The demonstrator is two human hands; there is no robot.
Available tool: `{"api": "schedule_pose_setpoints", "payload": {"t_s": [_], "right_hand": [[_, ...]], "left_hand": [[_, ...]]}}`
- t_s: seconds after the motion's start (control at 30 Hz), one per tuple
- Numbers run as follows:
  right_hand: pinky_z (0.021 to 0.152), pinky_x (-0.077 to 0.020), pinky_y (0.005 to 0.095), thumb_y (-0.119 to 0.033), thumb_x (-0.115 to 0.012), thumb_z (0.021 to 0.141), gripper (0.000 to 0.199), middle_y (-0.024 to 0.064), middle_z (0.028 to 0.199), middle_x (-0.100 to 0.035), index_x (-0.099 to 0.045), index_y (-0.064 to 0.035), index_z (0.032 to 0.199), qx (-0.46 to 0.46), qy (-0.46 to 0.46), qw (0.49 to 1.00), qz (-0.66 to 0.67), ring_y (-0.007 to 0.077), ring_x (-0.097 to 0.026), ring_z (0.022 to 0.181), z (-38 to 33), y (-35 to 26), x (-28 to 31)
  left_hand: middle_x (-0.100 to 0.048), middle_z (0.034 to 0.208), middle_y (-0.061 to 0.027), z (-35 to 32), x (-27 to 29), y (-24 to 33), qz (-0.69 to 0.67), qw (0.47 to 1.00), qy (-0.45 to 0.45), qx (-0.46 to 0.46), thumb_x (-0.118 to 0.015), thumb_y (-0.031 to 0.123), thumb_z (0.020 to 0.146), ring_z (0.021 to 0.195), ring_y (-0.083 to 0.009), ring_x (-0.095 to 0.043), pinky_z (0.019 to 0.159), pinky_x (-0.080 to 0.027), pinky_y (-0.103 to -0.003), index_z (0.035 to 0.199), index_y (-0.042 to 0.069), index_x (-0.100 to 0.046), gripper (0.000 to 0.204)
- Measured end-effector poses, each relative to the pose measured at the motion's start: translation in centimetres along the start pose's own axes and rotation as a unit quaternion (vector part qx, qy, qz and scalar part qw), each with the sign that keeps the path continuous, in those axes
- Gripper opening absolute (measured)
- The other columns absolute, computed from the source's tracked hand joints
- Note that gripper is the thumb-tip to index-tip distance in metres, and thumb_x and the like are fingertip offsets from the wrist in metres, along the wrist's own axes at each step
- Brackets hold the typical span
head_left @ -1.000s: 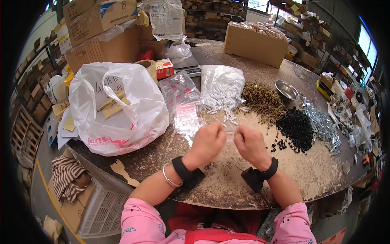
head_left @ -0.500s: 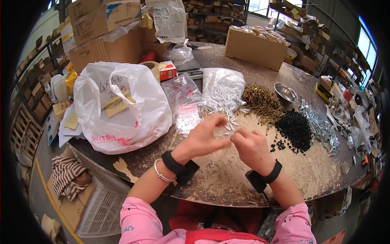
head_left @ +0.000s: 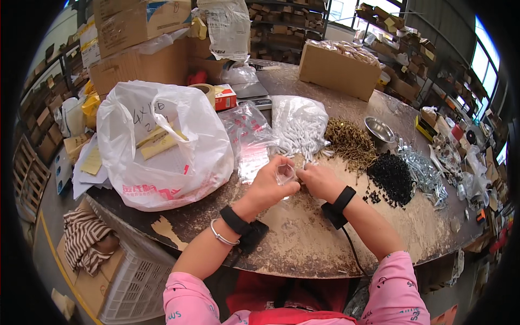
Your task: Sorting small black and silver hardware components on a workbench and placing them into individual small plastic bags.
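My left hand [head_left: 267, 186] is curled around a small clear plastic bag [head_left: 285, 173], whose rounded mouth faces up between thumb and fingers. Close against the bag's right side is my right hand [head_left: 322, 182], its fingers pinched together; whatever they grip is hidden. Just beyond both hands, white plastic wall plugs [head_left: 299, 132] spill from a larger clear bag [head_left: 311, 104]. To their right are heaps of brass-coloured screws [head_left: 349, 142], small black parts [head_left: 391, 176] and silvery screws [head_left: 422, 169]. Flat clear bags with red print [head_left: 252, 160] lie left of the plugs.
A large white plastic bag [head_left: 211, 162] with papers inside stands at the left. A metal bowl [head_left: 380, 129] sits behind the heaps. An open carton of packets [head_left: 338, 73] stands at the back, and loose clutter lines the right edge. A white crate [head_left: 131, 287] is below left.
My left hand's fingers were spread apart and now close around the small clear bag, its mouth widened. My right hand has shifted left and slightly up, up against the bag.
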State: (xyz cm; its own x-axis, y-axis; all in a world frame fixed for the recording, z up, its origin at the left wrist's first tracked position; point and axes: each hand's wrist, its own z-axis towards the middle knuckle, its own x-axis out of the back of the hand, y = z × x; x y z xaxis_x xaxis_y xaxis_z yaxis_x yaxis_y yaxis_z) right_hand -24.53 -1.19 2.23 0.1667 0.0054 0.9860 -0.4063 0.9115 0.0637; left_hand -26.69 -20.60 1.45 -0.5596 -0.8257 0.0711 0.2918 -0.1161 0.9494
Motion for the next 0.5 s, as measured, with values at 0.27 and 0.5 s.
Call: {"api": "schedule_pose_setpoints", "payload": {"t_s": [0.27, 0.5], "right_hand": [[0.059, -0.0495, 0.0421, -0.013, -0.059, 0.072, 0.012, 0.0154, 0.069, -0.061, -0.057, -0.0066, 0.081, 0.005, -0.100, 0.995, -0.014, 0.0326, -0.063, 0.070, 0.1, -0.9, 0.8], [0.068, -0.0474, 0.0445, -0.008, -0.052, 0.071, 0.015, 0.0207, 0.074, -0.061, -0.059, -0.0024, 0.084, -0.063, -0.081, 0.978, 0.184, 0.0378, -0.060, 0.077, -1.3, 1.0, 2.1]], "left_hand": [[-0.053, 0.099, -0.0014, -0.7, -0.7, 0.1, 0.031, 0.999, -0.033, -0.012, -0.071, 0.009, 0.069, 0.092, -0.0116, -0.050, 0.085, -0.041, -0.027, 0.106, 0.003, -0.050, 0.043], [-0.052, 0.099, -0.0010, -0.7, -0.7, 0.0, 0.031, 0.999, -0.023, -0.005, -0.071, 0.009, 0.069, 0.092, -0.0113, -0.050, 0.085, -0.041, -0.027, 0.106, 0.004, -0.051, 0.043]]}}
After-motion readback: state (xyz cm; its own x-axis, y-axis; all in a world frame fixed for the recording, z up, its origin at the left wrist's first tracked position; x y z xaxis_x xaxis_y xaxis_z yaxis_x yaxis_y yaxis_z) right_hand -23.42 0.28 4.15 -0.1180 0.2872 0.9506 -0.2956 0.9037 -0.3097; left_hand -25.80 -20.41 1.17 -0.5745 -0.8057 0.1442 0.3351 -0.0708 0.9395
